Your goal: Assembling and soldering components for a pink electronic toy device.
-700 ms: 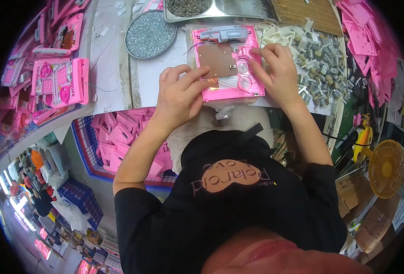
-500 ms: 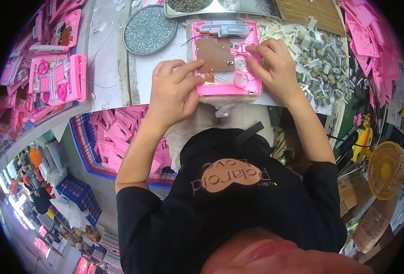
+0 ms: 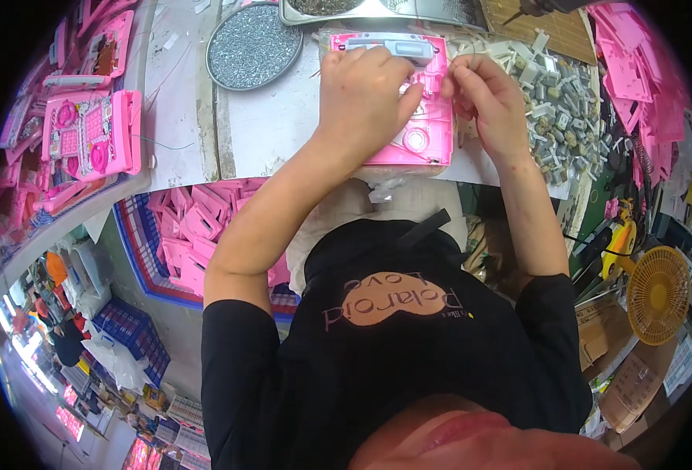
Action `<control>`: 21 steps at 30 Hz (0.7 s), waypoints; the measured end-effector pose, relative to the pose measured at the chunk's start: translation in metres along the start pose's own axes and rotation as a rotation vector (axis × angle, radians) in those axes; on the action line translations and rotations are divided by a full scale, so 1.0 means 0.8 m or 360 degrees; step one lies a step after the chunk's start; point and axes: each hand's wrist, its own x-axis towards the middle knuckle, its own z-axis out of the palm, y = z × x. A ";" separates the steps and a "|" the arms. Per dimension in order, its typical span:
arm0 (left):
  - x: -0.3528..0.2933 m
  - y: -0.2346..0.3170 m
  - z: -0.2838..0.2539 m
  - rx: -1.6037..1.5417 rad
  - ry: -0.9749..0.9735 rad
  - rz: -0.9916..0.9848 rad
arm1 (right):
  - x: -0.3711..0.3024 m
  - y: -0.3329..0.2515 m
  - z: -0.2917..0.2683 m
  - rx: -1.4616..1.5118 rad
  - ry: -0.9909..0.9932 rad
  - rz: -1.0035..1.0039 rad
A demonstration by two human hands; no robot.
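A pink plastic toy housing (image 3: 432, 149) lies on the worktable with its inner side up, holding a grey bar-shaped part (image 3: 397, 45) along its far edge and a round pink ring (image 3: 416, 139) near its close edge. Over the left and middle of the housing is my left hand (image 3: 365, 102), its back to me and its thumb pointing right; its other fingertips are mostly hidden. My right hand (image 3: 491, 98) is at the housing's right edge, thumb and fingers pinched together. Whatever sits in that pinch is too small to make out.
A round tray of small screws (image 3: 254, 47) stands left of the housing. Small metal and white parts (image 3: 565, 117) are heaped at the right. Pink toy shells (image 3: 95, 137) crowd the left, and a blue crate (image 3: 146, 262) sits below. A dark pointed tool (image 3: 530, 9) hangs at the upper right.
My left hand has moved right and away from me, covering the brown board. My right hand has shifted right and now pinches. The dark pointed tool has entered at the upper right.
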 end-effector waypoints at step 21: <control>0.004 0.011 0.004 0.0421 -0.0189 -0.0047 | 0.000 0.019 -0.002 0.0061 -0.0163 -0.0055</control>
